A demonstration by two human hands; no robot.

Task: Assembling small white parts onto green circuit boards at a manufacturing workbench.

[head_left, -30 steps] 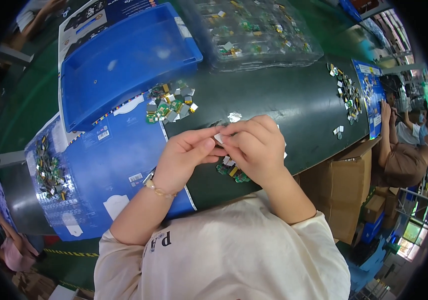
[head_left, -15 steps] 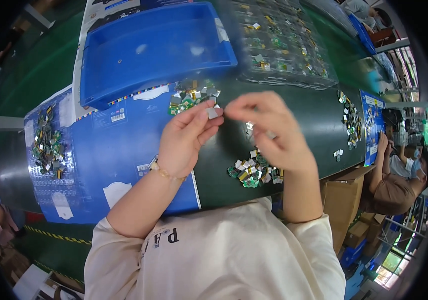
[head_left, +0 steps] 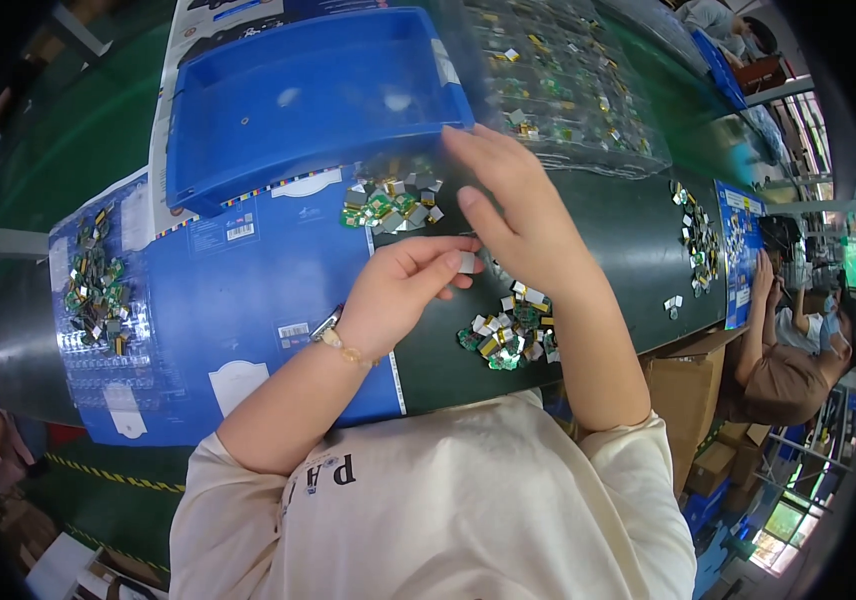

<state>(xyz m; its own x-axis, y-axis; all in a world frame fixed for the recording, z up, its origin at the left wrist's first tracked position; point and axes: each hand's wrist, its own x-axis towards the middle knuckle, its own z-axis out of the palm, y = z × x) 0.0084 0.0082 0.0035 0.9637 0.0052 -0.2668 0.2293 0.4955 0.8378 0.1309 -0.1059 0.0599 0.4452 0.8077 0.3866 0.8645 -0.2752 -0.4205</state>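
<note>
Between the thumb and fingers of my left hand point(head_left: 410, 285) is a small flat silver-grey square piece point(head_left: 467, 262), like the ones in the piles. My right hand point(head_left: 520, 205) is just beyond and to the right, its thumb apart from its outstretched fingers; I see nothing in it. Its fingertips overlap the near right corner of a blue plastic bin point(head_left: 313, 175) in the picture; whether they touch it I cannot tell. A pile of small green circuit boards and silver pieces point(head_left: 388, 208) lies beyond my left hand. A second such pile point(head_left: 510, 335) lies below my right wrist.
Stacked clear plastic trays point(head_left: 568, 90) holding small boards stand at the far right. More boards lie on a clear blister tray point(head_left: 98, 290) at left and in a pile point(head_left: 696, 235) at right. Blue printed cardboard point(head_left: 218, 300) covers part of the dark table. A co-worker point(head_left: 788, 350) sits at right.
My right hand has moved up and away toward the bin's corner. My left hand has shifted slightly right and nearer me, still pinching the silver-grey piece.
</note>
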